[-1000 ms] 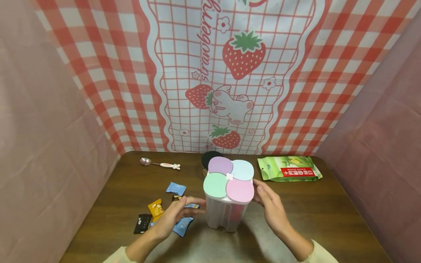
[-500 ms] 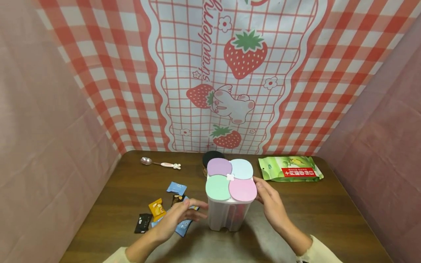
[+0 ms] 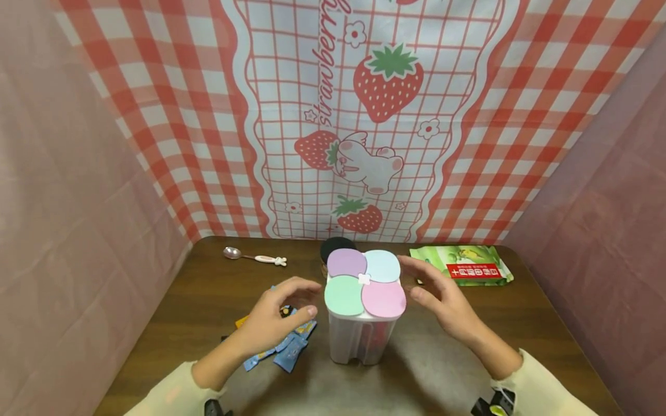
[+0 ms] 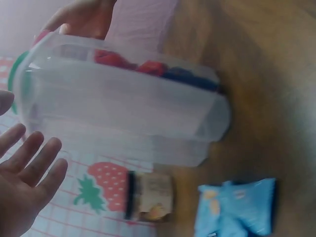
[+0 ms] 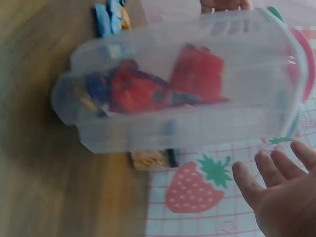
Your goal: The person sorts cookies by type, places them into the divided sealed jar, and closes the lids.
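Note:
A clear plastic storage container (image 3: 359,341) stands upright near the front middle of the table. Its lid (image 3: 363,279) has four petal-shaped flaps in purple, pale blue, green and pink. Red and blue packets (image 5: 143,89) lie inside one compartment, seen through the wall in the right wrist view. To the left of the container, just below lid height, is my left hand (image 3: 281,315), its fingers loosely spread and apart from it. On the other side, my right hand (image 3: 442,294) is held beside the lid with relaxed fingers. Neither hand grips anything.
Several small wrapped snacks (image 3: 290,352) lie under and beside the left hand. A spoon (image 3: 255,257) rests at the back left. Behind the container stands a black-lidded jar (image 3: 335,245). At the back right lies a green packet (image 3: 463,266).
Both hands have risen along the container's sides toward the lid, and the right hand has come away from its wall. The container moved slightly right, then stayed in place.

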Action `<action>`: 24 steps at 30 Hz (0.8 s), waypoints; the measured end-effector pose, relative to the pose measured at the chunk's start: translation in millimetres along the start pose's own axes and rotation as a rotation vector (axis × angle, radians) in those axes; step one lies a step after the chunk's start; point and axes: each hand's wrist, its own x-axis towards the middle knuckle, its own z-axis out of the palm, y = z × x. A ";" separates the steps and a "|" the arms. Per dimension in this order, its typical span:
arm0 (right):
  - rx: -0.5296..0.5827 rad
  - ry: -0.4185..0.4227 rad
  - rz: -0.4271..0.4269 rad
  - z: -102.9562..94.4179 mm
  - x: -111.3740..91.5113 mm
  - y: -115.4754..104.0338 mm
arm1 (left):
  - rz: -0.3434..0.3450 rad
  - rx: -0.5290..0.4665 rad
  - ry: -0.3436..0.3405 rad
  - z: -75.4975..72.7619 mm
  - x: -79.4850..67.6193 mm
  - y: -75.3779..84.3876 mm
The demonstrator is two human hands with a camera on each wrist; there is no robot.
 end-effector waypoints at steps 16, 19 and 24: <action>-0.099 -0.131 -0.037 -6.1 16.7 -15.0 | 0.080 0.084 -0.074 -13.8 26.9 29.7; -0.106 -0.156 -0.027 -7.4 18.1 -15.1 | 0.096 0.089 -0.083 -13.6 29.3 29.5; -0.074 -0.193 0.008 -7.3 19.4 -18.3 | 0.123 0.108 -0.096 -11.9 32.8 28.9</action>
